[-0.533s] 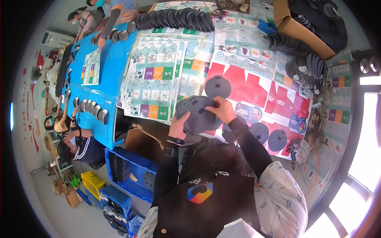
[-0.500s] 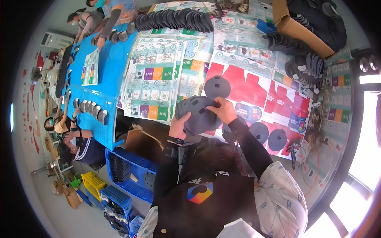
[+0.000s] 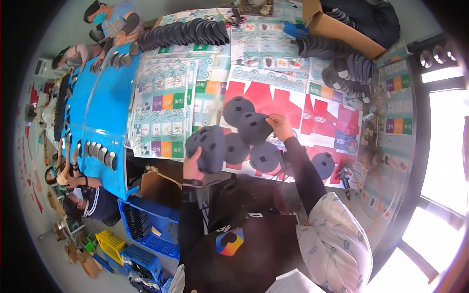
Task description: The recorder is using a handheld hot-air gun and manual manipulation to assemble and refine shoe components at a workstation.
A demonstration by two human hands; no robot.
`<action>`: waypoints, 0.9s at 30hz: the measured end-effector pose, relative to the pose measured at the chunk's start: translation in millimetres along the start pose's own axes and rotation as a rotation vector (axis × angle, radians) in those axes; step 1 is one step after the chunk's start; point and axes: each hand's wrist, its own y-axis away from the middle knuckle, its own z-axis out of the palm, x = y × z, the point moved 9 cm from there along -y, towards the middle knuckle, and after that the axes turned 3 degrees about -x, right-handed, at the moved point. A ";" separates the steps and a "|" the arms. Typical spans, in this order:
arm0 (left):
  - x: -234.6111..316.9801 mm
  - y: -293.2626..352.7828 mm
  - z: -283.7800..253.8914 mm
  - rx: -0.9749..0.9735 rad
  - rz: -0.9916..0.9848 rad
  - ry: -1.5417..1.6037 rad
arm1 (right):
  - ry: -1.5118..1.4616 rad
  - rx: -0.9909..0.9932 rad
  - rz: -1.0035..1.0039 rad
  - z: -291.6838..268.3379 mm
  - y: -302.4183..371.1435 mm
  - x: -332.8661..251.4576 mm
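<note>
head view | left hand (image 3: 194, 165) is closed around a stack of dark grey round pads (image 3: 209, 146), held just above the near bench (image 3: 391, 146) edge | right hand (image 3: 281, 125) is pinched on one grey pad (image 3: 254, 128), lifted over the red printed sheets (image 3: 312, 115) | further grey pads (image 3: 265, 157) are laid on the bench between the hands

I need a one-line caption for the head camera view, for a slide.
Left hand grips a stack of dark grey discs; right hand places one disc on the paper-covered table.
</note>
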 end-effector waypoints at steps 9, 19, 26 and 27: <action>21.9 32.1 -37.3 0.078 0.067 0.045 | -0.106 0.163 0.100 -72.4 -36.9 88.7; 20.3 40.7 -17.7 0.096 0.070 0.037 | -0.074 0.118 0.120 -65.3 -53.5 115.3; 3.4 31.5 20.4 0.045 0.016 0.017 | 0.676 0.308 0.118 -76.2 -17.1 43.4; -2.4 27.5 33.1 -0.014 -0.018 0.047 | 0.490 0.185 0.031 -53.5 -7.6 25.1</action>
